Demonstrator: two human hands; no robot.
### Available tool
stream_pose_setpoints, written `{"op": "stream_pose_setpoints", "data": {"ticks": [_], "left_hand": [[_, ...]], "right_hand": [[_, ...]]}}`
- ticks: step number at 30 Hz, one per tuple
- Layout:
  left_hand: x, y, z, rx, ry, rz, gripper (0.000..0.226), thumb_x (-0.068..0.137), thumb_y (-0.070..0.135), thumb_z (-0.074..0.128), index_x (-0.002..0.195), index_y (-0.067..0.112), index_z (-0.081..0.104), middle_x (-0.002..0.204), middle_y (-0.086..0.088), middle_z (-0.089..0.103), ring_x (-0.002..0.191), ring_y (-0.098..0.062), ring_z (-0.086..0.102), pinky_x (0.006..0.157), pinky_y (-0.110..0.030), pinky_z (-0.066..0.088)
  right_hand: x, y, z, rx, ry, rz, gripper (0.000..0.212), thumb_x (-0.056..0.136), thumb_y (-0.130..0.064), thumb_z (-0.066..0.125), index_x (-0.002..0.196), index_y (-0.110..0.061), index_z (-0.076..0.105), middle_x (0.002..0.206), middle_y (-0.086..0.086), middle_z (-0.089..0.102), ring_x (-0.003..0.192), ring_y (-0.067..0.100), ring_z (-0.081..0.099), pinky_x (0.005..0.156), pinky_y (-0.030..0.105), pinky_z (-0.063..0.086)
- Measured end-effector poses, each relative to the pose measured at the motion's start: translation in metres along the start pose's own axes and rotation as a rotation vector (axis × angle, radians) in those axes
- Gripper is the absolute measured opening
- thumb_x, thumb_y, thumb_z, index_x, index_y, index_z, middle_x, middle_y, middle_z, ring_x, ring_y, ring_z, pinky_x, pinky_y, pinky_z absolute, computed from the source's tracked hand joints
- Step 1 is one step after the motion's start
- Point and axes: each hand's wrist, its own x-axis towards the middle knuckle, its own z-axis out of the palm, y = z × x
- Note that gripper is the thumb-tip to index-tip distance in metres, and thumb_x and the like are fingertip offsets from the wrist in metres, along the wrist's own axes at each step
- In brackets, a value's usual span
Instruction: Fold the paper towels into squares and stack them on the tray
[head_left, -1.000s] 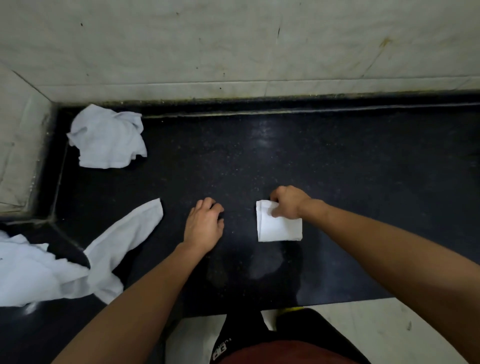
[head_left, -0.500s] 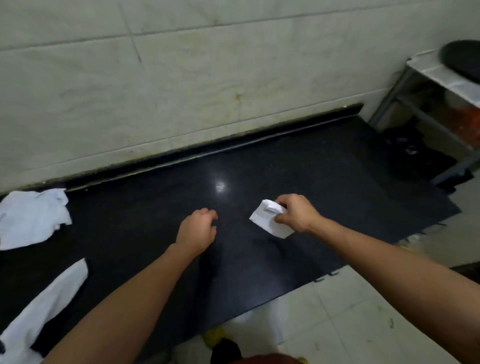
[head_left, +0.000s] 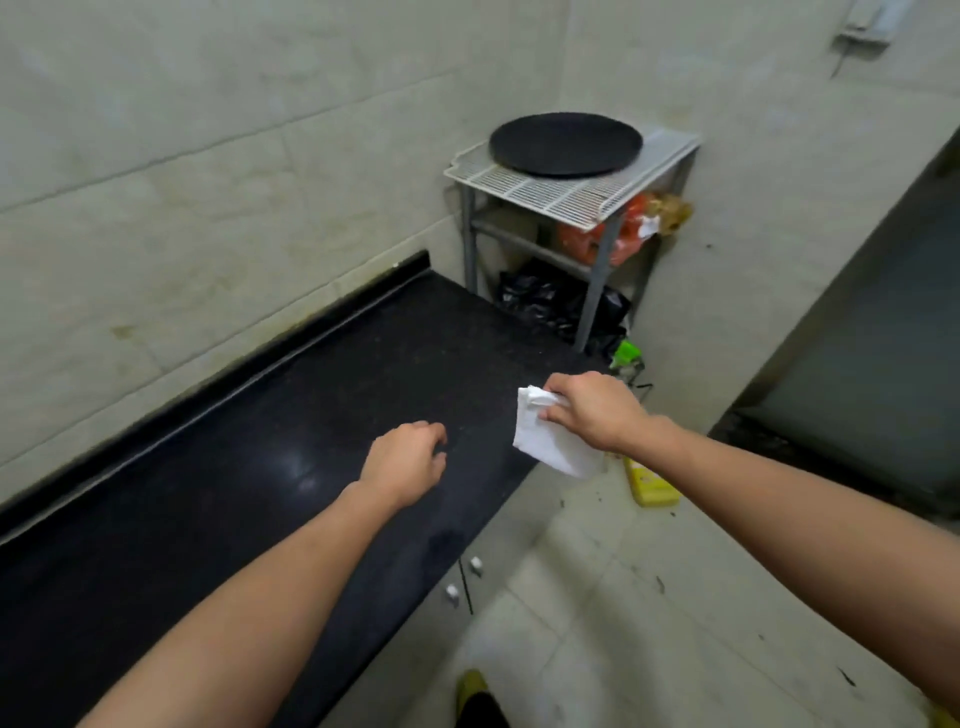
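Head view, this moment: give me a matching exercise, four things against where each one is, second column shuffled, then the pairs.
Things:
1. folded white paper towel
2. round black tray
3. left hand
4. small yellow object

Places:
A. on the tiled floor, beyond the counter's end
B. pinched in the right hand, lifted past the counter's end
C. over the black stone counter, holding nothing
D. on top of the white wire rack in the corner

Pairs: 1-B, 2-D, 3-C, 4-A

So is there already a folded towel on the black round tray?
No: the black round tray on the wire rack is bare, and the one folded paper towel is in the right hand.
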Motion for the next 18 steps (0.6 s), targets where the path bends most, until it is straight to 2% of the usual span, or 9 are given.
{"op": "stream_pose_setpoints", "data": {"ticks": [5, 8, 10, 14, 18], "left_hand": [[0.099, 0.055, -0.008, 0.014, 0.022, 0.163, 0.019, 0.09, 0.029, 0.052, 0.104, 0.019, 0.06, 0.1, 0.0, 0.062, 0.092, -0.025, 0.061, 0.071, -0.035, 0.049], [0.17, 0.083, -0.015, 0.0, 0.072, 0.225, 0.018, 0.091, 0.029, 0.052, 0.104, 0.019, 0.06, 0.099, 0.0, 0.062, 0.092, -0.024, 0.061, 0.069, -0.035, 0.047], [0.219, 0.097, -0.023, -0.01, 0.115, 0.254, 0.018, 0.092, 0.029, 0.052, 0.105, 0.019, 0.06, 0.1, 0.0, 0.062, 0.092, -0.024, 0.06, 0.069, -0.035, 0.047], [0.305, 0.116, -0.051, -0.055, 0.176, 0.274, 0.021, 0.093, 0.03, 0.053, 0.109, 0.018, 0.059, 0.1, -0.001, 0.063, 0.092, -0.024, 0.06, 0.069, -0.038, 0.05], [0.38, 0.121, -0.089, -0.08, 0.24, 0.265, 0.016, 0.089, 0.027, 0.055, 0.102, 0.018, 0.061, 0.094, -0.001, 0.064, 0.091, -0.025, 0.06, 0.071, -0.04, 0.051]], "right_hand": [[0.018, 0.093, -0.04, -0.042, 0.108, 0.099, 0.033, 0.094, -0.048, 0.051, 0.113, -0.021, 0.055, 0.106, 0.012, 0.066, 0.099, 0.034, 0.06, 0.065, 0.034, 0.035], [0.049, 0.142, -0.068, -0.062, 0.131, 0.117, 0.033, 0.096, -0.049, 0.048, 0.11, -0.02, 0.055, 0.101, 0.013, 0.065, 0.093, 0.035, 0.06, 0.064, 0.037, 0.041], [0.077, 0.169, -0.09, -0.093, 0.152, 0.093, 0.035, 0.096, -0.049, 0.046, 0.108, -0.017, 0.055, 0.097, 0.013, 0.065, 0.089, 0.035, 0.06, 0.064, 0.037, 0.043], [0.139, 0.214, -0.136, -0.111, 0.202, 0.072, 0.034, 0.098, -0.05, 0.043, 0.106, -0.018, 0.054, 0.095, 0.014, 0.065, 0.087, 0.035, 0.06, 0.061, 0.037, 0.039], [0.209, 0.245, -0.183, -0.126, 0.276, 0.001, 0.04, 0.095, -0.057, 0.038, 0.104, -0.022, 0.056, 0.096, 0.01, 0.067, 0.084, 0.032, 0.061, 0.069, 0.042, 0.05]]}}
